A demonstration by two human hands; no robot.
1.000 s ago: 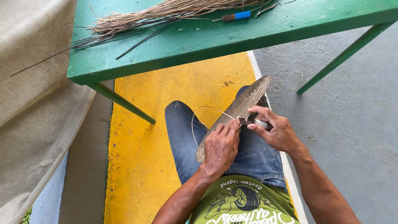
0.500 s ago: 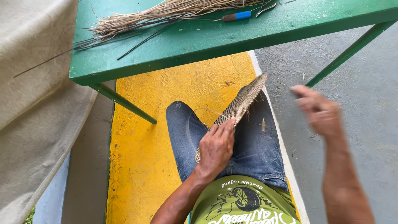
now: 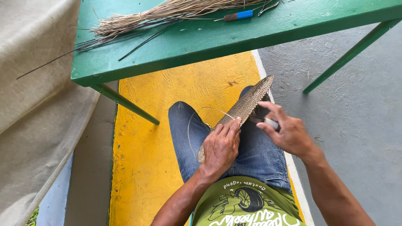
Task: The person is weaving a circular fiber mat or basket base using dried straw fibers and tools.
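Under a green table (image 3: 217, 46), left hand (image 3: 220, 146) grips woven piece (image 3: 247, 104); right hand (image 3: 287, 132) pinches tool (image 3: 266, 122).

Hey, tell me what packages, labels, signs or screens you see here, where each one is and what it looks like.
No packages, signs or screens.
Printed design on the green shirt: bottom centre, below the left hand and right hand, a dark round emblem with pale curved lettering.

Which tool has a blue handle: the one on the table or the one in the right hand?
The tool on the table; the one in the right hand looks white and dark.
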